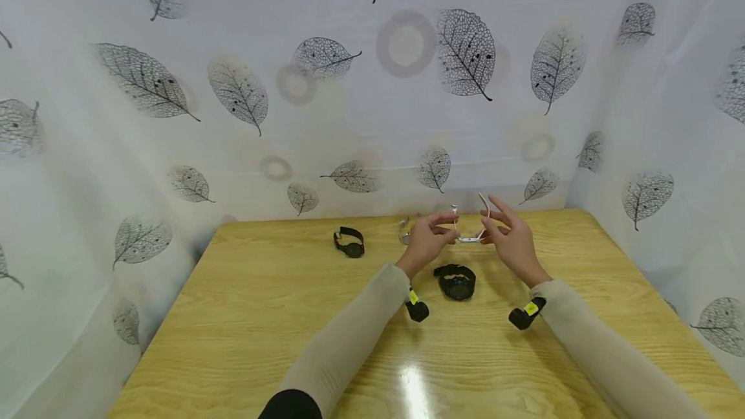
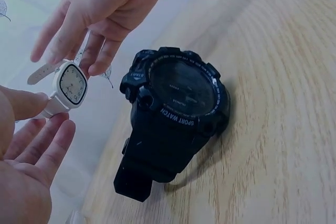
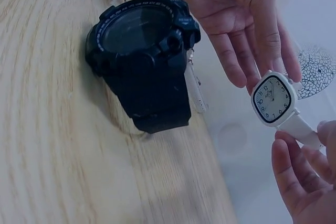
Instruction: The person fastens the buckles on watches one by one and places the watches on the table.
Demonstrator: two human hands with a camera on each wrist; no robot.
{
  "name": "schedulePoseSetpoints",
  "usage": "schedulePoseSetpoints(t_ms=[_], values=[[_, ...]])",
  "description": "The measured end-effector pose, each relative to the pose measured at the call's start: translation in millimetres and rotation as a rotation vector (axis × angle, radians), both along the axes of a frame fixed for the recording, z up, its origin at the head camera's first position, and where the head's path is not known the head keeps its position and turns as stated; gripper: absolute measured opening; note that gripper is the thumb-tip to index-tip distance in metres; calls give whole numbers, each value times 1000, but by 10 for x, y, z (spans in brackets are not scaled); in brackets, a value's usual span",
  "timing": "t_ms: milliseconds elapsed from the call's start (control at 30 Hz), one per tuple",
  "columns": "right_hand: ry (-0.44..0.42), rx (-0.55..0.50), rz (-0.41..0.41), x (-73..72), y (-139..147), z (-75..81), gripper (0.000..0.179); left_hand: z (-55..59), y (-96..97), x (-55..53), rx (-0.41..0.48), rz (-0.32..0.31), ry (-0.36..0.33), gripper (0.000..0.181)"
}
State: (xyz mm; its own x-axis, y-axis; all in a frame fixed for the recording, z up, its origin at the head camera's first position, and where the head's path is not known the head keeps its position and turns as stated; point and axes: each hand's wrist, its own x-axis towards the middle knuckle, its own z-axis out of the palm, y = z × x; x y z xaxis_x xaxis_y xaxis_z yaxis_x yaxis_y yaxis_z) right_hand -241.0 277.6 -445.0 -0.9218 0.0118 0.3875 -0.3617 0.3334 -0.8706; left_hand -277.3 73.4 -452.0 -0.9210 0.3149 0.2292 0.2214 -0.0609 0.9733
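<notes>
A white wristwatch (image 1: 469,239) with a squarish, black-ringed dial (image 2: 72,83) is held up between both hands, its strap ends spread upward. My left hand (image 1: 427,241) pinches it by one side of the case, thumb at the edge. On the other side, my right hand (image 1: 512,244) grips the strap (image 3: 299,129) between thumb and fingers. Below and nearer lies a chunky black sport watch (image 1: 456,284) on the wooden table (image 1: 279,322), its strap curved under it. In the right wrist view, the white watch's dial faces the camera.
A black watch (image 1: 353,249) stands on its looped strap to the left. Partly hidden behind my left hand is a pale-strapped watch (image 1: 403,233). White leaf-printed cloth (image 1: 361,128) hangs along the table's back edge and both sides. Dark wrist cameras (image 1: 418,310) hang below the sleeves.
</notes>
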Motion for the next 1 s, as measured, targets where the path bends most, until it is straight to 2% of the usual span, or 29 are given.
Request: schedulePoseSetpoints(t_ms=[200, 467, 700, 1000], values=[[-25, -40, -17, 22, -22, 12, 51, 18, -24, 48, 11, -14, 16, 33], [-91, -95, -5, 52, -57, 18, 37, 40, -54, 86, -17, 19, 13, 31], [-119, -119, -10, 69, -62, -30, 41, 57, -44, 68, 66, 27, -27, 29], [-124, -120, 52, 90, -52, -13, 43, 46, -63, 60, 70, 72, -16, 29]])
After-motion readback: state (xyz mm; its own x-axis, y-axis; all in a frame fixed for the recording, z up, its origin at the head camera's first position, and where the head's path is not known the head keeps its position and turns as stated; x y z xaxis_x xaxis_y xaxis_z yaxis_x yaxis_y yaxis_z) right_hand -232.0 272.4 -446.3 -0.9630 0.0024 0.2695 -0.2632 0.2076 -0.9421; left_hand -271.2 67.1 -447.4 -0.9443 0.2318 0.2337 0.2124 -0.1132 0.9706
